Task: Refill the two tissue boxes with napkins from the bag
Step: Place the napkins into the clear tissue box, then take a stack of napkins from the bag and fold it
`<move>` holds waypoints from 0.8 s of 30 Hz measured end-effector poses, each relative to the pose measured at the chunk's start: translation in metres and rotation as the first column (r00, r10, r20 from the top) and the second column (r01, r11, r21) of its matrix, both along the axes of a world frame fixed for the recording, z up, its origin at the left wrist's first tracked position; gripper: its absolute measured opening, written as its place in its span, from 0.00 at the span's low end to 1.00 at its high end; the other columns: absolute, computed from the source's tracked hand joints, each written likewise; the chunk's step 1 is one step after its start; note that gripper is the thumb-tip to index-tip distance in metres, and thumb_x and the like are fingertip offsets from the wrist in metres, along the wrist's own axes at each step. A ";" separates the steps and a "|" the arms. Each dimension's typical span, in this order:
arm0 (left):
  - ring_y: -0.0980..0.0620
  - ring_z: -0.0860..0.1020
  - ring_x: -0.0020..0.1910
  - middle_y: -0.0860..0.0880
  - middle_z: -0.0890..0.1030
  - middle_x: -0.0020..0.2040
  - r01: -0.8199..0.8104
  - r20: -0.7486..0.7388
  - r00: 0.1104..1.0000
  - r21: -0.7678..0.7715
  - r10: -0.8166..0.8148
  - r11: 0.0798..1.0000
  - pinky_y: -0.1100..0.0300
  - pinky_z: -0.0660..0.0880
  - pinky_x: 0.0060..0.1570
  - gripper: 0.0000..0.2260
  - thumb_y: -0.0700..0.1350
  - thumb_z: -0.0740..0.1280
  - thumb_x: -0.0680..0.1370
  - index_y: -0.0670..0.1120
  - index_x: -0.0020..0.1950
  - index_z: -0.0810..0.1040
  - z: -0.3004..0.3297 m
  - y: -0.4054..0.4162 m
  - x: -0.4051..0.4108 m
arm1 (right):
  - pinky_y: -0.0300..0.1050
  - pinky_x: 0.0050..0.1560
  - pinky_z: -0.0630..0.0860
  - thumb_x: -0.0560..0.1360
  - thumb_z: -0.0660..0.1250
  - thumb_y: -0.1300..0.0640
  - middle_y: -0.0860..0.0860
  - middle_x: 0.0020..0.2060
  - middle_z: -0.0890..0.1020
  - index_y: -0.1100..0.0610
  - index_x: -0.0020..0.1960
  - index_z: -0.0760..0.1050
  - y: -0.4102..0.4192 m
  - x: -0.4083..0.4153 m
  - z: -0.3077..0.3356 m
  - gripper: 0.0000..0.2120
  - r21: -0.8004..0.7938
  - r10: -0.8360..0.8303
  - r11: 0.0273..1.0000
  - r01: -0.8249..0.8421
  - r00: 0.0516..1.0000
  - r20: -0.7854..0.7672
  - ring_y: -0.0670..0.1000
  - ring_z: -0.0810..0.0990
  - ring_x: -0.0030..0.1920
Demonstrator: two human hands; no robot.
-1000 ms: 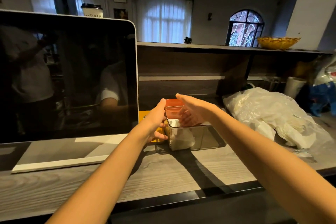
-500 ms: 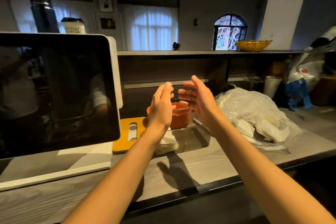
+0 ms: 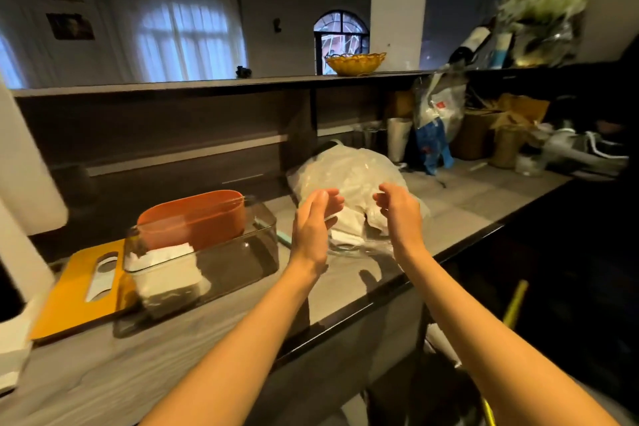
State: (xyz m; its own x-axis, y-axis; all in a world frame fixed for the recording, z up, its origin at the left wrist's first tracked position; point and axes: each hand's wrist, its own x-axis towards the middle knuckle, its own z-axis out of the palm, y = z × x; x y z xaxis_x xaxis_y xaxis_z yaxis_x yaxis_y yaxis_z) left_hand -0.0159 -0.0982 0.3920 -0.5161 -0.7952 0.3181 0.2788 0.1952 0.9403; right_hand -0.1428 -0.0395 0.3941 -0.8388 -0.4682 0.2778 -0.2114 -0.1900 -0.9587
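Note:
A clear tissue box [image 3: 221, 263] stands on the counter with a short stack of white napkins [image 3: 162, 266] in its left end. Behind it is an orange box [image 3: 193, 221], and a yellow lid with an oval slot [image 3: 83, 284] lies to the left. A crumpled clear plastic bag [image 3: 349, 173] with white napkins [image 3: 345, 225] inside lies to the right. My left hand [image 3: 314, 221] and my right hand [image 3: 397, 211] hover just in front of the bag, palms facing each other, fingers relaxed, holding nothing.
A white-framed screen [image 3: 24, 166] stands at the far left. A yellow basket [image 3: 354, 63] sits on the upper shelf. Bags, a paper cup [image 3: 397, 138] and woven baskets crowd the counter's far right. The counter's dark front edge [image 3: 380, 290] runs diagonally below my wrists.
Both hands left the clear box and moved right to the plastic bag. My view swung right, so the screen slid almost out at the left.

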 end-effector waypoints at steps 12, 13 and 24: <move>0.53 0.74 0.62 0.51 0.78 0.61 0.056 0.367 0.929 -0.255 0.043 0.965 0.66 0.66 0.54 0.20 0.55 0.49 0.85 0.49 0.68 0.74 -0.048 -0.046 -0.084 | 0.51 0.71 0.66 0.70 0.73 0.40 0.53 0.71 0.70 0.54 0.73 0.66 -0.040 -0.100 -0.066 0.37 0.719 0.236 0.673 0.174 0.871 -0.431 0.54 0.67 0.72; 0.53 0.74 0.64 0.50 0.78 0.64 0.049 0.365 0.930 -0.233 0.040 0.971 0.63 0.65 0.58 0.22 0.56 0.48 0.85 0.48 0.70 0.73 -0.052 -0.048 -0.085 | 0.51 0.68 0.69 0.71 0.72 0.41 0.52 0.67 0.74 0.52 0.69 0.72 -0.043 -0.104 -0.070 0.30 0.704 0.214 0.681 0.201 0.865 -0.453 0.54 0.70 0.69; 0.53 0.72 0.68 0.50 0.74 0.70 0.026 0.240 0.971 -0.150 0.011 0.988 0.53 0.67 0.71 0.33 0.67 0.49 0.77 0.51 0.74 0.70 -0.061 -0.061 -0.083 | 0.43 0.48 0.76 0.77 0.69 0.61 0.51 0.49 0.81 0.57 0.54 0.81 -0.029 -0.078 -0.045 0.08 0.134 0.050 0.991 0.024 0.852 -0.522 0.48 0.78 0.48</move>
State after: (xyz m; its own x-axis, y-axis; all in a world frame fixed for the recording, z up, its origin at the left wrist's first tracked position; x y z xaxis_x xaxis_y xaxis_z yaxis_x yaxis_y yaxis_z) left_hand -0.0986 -0.1588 0.3307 -0.5976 -0.7433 0.3005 0.0511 0.3387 0.9395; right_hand -0.2208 -0.0682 0.3495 -0.5801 -0.5409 0.6090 -0.6864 -0.0778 -0.7230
